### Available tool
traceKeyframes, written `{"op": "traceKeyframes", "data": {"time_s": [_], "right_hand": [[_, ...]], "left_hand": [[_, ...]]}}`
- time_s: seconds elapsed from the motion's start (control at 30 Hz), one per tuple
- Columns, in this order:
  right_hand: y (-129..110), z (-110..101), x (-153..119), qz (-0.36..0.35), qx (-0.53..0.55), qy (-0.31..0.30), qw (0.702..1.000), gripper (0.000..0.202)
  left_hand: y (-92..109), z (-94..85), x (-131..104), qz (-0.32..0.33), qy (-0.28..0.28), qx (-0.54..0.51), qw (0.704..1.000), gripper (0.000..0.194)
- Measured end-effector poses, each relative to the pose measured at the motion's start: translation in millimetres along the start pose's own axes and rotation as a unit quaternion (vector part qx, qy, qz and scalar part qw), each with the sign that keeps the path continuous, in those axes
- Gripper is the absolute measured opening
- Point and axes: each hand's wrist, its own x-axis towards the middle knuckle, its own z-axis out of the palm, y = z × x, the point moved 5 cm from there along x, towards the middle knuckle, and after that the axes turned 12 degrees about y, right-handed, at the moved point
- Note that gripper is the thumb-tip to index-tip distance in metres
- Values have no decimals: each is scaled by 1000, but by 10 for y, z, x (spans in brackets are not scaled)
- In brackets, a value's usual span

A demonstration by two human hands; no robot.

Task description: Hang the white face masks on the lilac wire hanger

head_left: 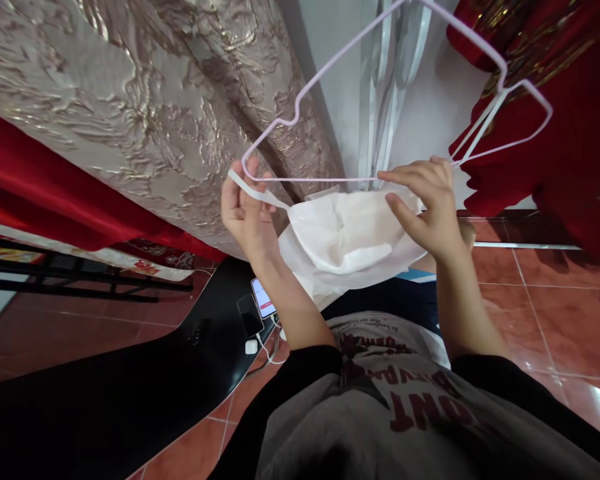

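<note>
A pale pink hanger (330, 65) spans the upper middle of the view, its lower bar level with both hands. My left hand (247, 207) is closed at the hanger's left corner, with a white strap (260, 195) looped over its fingers. That strap runs to a white garment (347, 230) hanging below the bar. Another white strap (481, 133) is looped round the hanger's right end. At the bar's right half is my right hand (427, 203), thumb and forefinger spread apart, close to the garment's top edge.
Beige embossed fabric (145, 127) hangs at the upper left and red fabric (555, 153) at the right. Two phones, one dark (251, 315) and one lit (263, 298), lie on a black surface (130, 387) at the lower left. Red tiles (555, 313) cover the floor.
</note>
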Motion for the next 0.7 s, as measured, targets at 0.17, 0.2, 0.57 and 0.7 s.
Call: {"op": "traceKeyframes", "data": {"time_s": [0.17, 0.2, 0.57, 0.7], "right_hand": [[-106, -14, -6, -18, 6, 13, 1000, 29], [-108, -32, -20, -23, 5, 31, 999, 29], [1020, -178, -361, 247, 158, 192, 937, 20], [816, -186, -239, 243, 166, 219, 930, 10]], "left_hand": [[-115, 156, -91, -38, 17, 0, 999, 39], [-141, 177, -96, -34, 38, -5, 999, 40], [-247, 231, -136, -53, 25, -80, 995, 37], [-159, 243, -169, -57, 36, -23, 997, 35]]}}
